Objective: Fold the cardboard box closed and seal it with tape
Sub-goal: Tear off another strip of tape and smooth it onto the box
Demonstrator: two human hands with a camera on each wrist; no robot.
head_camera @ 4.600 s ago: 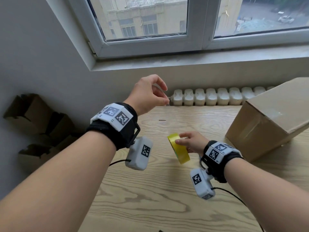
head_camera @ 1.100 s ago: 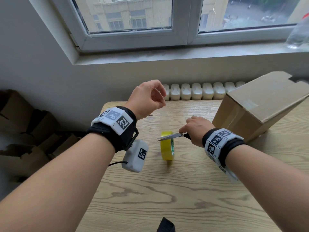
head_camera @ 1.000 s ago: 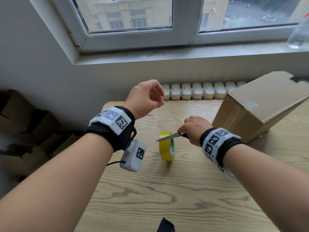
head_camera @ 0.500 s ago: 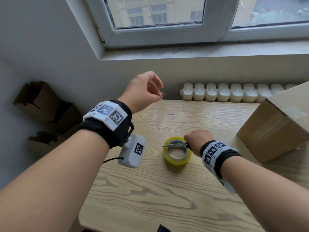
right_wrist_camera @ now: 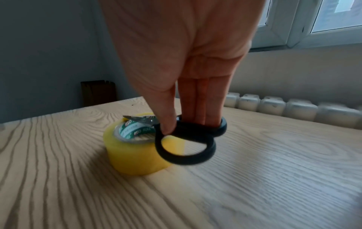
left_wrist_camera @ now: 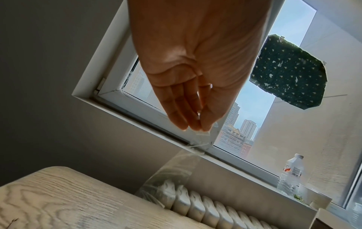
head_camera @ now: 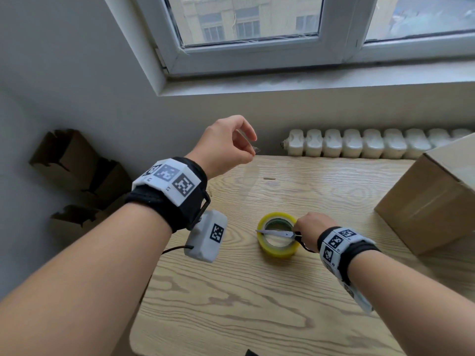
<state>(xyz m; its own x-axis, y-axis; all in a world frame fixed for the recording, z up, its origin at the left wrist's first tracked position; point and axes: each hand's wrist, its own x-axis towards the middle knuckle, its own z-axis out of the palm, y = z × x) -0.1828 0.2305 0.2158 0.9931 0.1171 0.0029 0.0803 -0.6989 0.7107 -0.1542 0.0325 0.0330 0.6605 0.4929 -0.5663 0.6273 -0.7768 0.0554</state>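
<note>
My left hand (head_camera: 250,153) is raised over the table's far left and pinches the top of a clear tape strip (left_wrist_camera: 176,167), which hangs down toward the wood. The yellow tape roll (head_camera: 279,249) lies flat on the table. My right hand (head_camera: 305,227) grips black-handled scissors (right_wrist_camera: 186,139) by the handles. Their blades (head_camera: 276,232) lie across the roll's top. The brown cardboard box (head_camera: 434,201) stands at the right edge with its flaps down, about a hand's width from my right hand.
The wooden table (head_camera: 257,304) ends at a rounded left corner. A white radiator (head_camera: 359,145) runs along the back under the windowsill. Folded cardboard boxes (head_camera: 77,170) lean against the wall at left. A water bottle (left_wrist_camera: 291,173) stands on the sill.
The roll stood on its edge a second ago and now lies flat. My right hand has lowered the scissors onto it. My left hand keeps pinching the strip.
</note>
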